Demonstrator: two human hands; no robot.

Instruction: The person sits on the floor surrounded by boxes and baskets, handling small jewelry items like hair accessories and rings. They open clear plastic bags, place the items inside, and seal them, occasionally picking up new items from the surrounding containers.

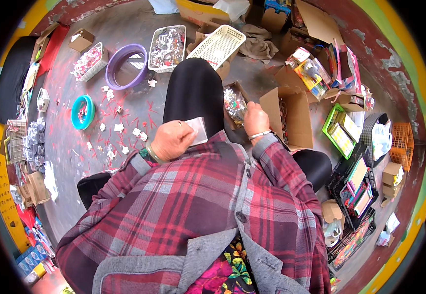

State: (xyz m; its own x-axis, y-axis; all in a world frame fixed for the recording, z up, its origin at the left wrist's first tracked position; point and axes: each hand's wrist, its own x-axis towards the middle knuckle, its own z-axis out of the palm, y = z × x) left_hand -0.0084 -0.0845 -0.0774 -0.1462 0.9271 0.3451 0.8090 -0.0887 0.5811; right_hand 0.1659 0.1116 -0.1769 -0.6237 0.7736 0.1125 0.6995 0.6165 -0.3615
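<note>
My left hand (169,139) is closed over my thigh, with small flat clear plastic bags (198,130) gripped between thumb and fingers. My right hand (257,120), a band round its wrist, is curled beside a small cardboard box (243,90). Inside that box lie shiny plastic-wrapped pieces (233,102), close to my knuckles. What the right fingers hold, if anything, is hidden. Just right of this hand stands a taller open carton (298,122).
On the left floor, white and red scraps lie scattered around a teal basin (92,113) and a purple tub (110,78). Ahead are a filled white basket (152,49) and a cream basket (222,44). A green tray (331,122) and black crates (343,198) line the right.
</note>
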